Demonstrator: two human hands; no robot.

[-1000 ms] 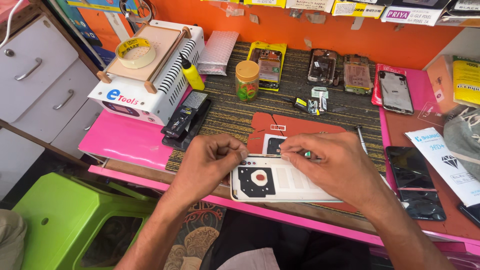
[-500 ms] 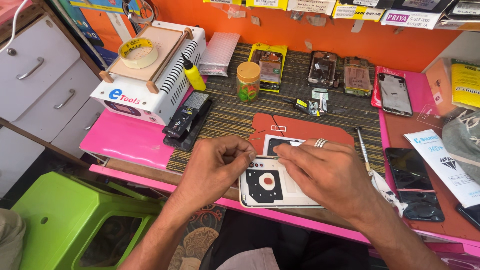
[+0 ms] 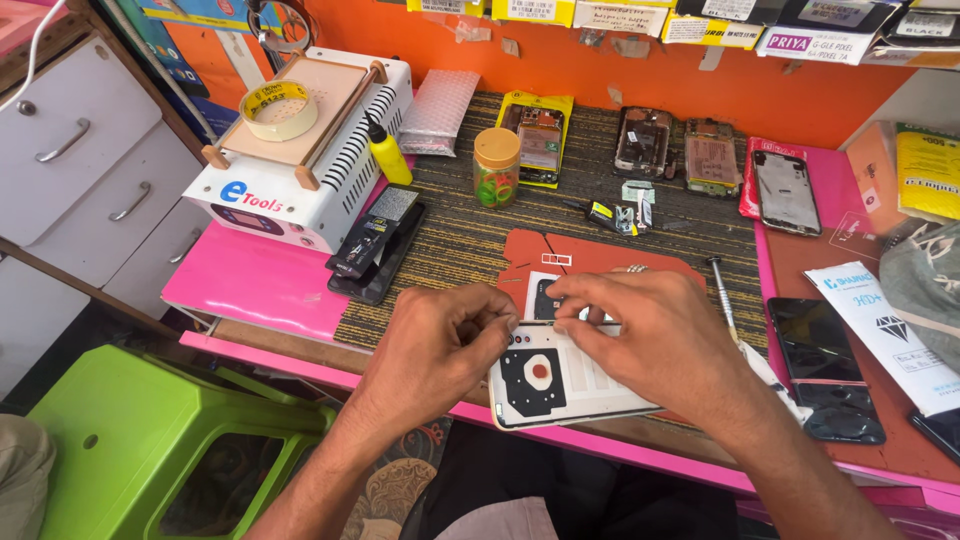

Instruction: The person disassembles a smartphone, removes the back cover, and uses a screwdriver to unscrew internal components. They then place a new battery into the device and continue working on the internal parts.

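Both hands meet over an opened white phone body (image 3: 565, 375) lying flat at the front edge of the counter (image 3: 260, 280), partly on a red work mat (image 3: 600, 255). Curled nearly closed, the left hand (image 3: 440, 345) pinches at the phone's upper left corner; whether a small tool or part sits between its fingertips I cannot tell. Flatter and half open, the right hand (image 3: 650, 335) presses its fingertips on the phone's top edge near the camera cut-out.

That phone body looks light, thin and stiff, with exposed inner parts that are likely fragile; the plain side rims seem the safest hold.

Just right of the right hand lies a screwdriver (image 3: 722, 295), and further right a dark phone (image 3: 815, 350). Toward the back edge stand a small jar (image 3: 497, 165) and a yellow bottle (image 3: 385, 155); a white heating machine (image 3: 300, 160) fills the back left corner. Open room is scant: the pink front-left strip is barest.
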